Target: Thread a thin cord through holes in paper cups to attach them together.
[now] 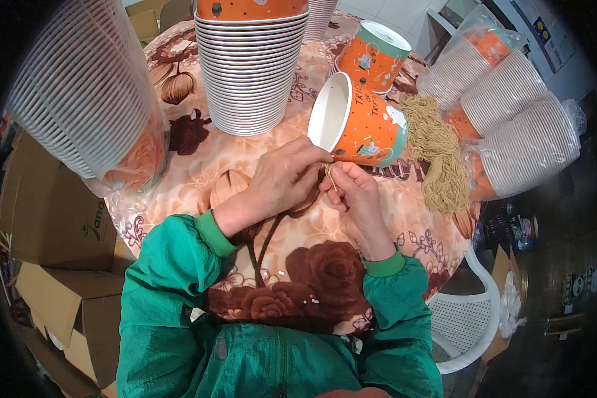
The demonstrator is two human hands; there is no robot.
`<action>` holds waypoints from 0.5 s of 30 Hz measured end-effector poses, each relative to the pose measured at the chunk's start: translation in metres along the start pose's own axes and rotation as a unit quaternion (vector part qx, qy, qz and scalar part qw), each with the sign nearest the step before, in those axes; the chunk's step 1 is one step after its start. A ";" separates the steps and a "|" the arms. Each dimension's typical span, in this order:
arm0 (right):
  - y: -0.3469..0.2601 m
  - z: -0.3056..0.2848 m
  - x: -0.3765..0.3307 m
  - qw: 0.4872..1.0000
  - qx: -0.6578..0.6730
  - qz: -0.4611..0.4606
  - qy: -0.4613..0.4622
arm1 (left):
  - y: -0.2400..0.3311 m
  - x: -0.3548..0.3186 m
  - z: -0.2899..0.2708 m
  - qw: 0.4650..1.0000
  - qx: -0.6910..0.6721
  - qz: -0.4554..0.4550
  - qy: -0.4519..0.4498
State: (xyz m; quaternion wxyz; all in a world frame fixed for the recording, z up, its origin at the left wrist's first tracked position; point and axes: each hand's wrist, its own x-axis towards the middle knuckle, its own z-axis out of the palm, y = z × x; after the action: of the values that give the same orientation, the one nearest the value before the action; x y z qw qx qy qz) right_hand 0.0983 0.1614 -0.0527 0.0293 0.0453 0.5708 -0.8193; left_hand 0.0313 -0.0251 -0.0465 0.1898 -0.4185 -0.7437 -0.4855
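Note:
An orange paper bucket (pixel 371 126) with a green base band and a white inside lies on its side on the table, its mouth facing left. My left hand (pixel 282 176) is closed, fingertips at the bucket's lower rim; its thumb is hidden. Just below the rim, my right hand (pixel 358 199) pinches a short loop of thin tan cord (pixel 330 174) between thumb and fingers. Where the cord meets the bucket is hidden by my fingers. A bundle of matching tan cords (pixel 438 156) lies to the right of the bucket.
Behind my left hand stands a tall stack of buckets (pixel 251 73). An upturned orange bucket (pixel 375 56) is behind the lying one. Plastic-wrapped bucket stacks stand left (pixel 86 99) and right (pixel 524 142). Cardboard boxes (pixel 60 212) and a white chair (pixel 467 318) flank the flowered tablecloth (pixel 179 189).

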 end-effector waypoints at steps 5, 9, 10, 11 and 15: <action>-0.002 0.003 -0.007 1.000 0.010 0.017 0.000 | 0.006 0.002 -0.005 0.998 0.037 0.044 -0.019; -0.004 0.007 -0.011 0.999 -0.001 0.032 0.005 | 0.002 0.001 -0.005 0.997 0.039 0.061 -0.025; -0.004 0.007 -0.012 0.999 -0.001 0.032 0.005 | 0.001 0.001 -0.005 0.997 0.039 0.062 -0.025; -0.003 0.007 -0.013 0.999 0.000 0.034 0.001 | 0.000 0.001 -0.005 0.997 0.040 0.059 -0.024; -0.003 0.003 -0.015 0.999 0.025 0.044 -0.006 | -0.002 0.002 -0.002 0.998 0.033 0.053 -0.018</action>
State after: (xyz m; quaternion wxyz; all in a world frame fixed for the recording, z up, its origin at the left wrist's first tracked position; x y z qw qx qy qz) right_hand 0.1130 0.1600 -0.0470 0.0675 0.0664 0.5477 -0.8313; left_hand 0.0282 -0.0265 -0.0447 0.2158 -0.4594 -0.7396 -0.4420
